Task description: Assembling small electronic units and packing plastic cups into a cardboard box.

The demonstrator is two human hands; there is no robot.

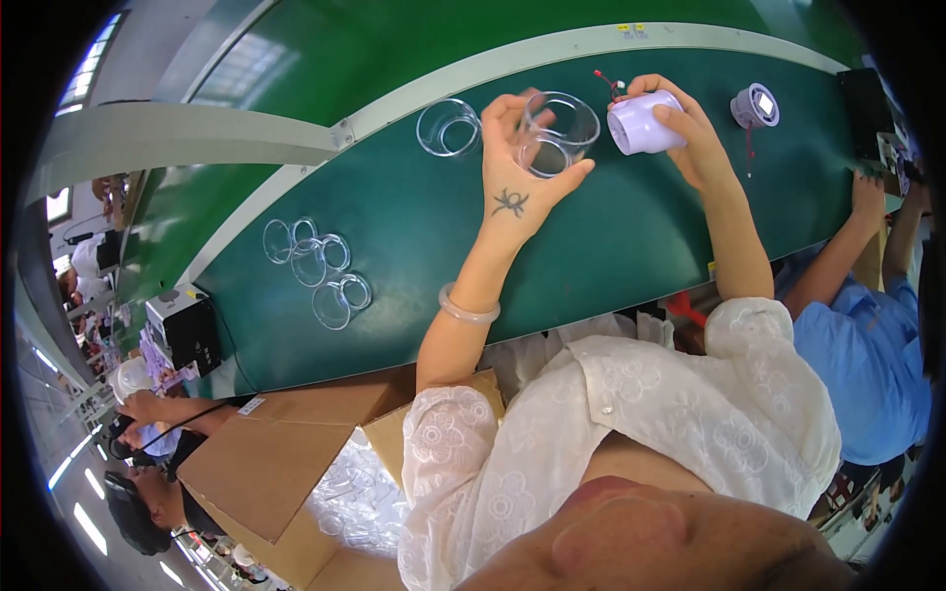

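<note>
My left hand (522, 163) is wrapped round a clear plastic cup (564, 120), holding it above the green worktop. Just to its right, my right hand (690, 128) grips a pale lilac, cup-shaped housing (645, 124), tilted on its side. Thin red and black wires with a small connector (608, 87) stick out at the housing's upper left. The two held pieces are apart. Left of my left hand stands another clear cup (449, 128) on the worktop. A similar lilac unit (756, 105) with a red wire lies to the right of my right hand.
Several clear cups (317, 264) stand grouped on the green worktop (424, 286) at left. A grey-black box-shaped device (184, 327) sits at its left end. An opened cardboard box (281, 463) with clear plastic pieces is below. A co-worker in blue (867, 364) works at right.
</note>
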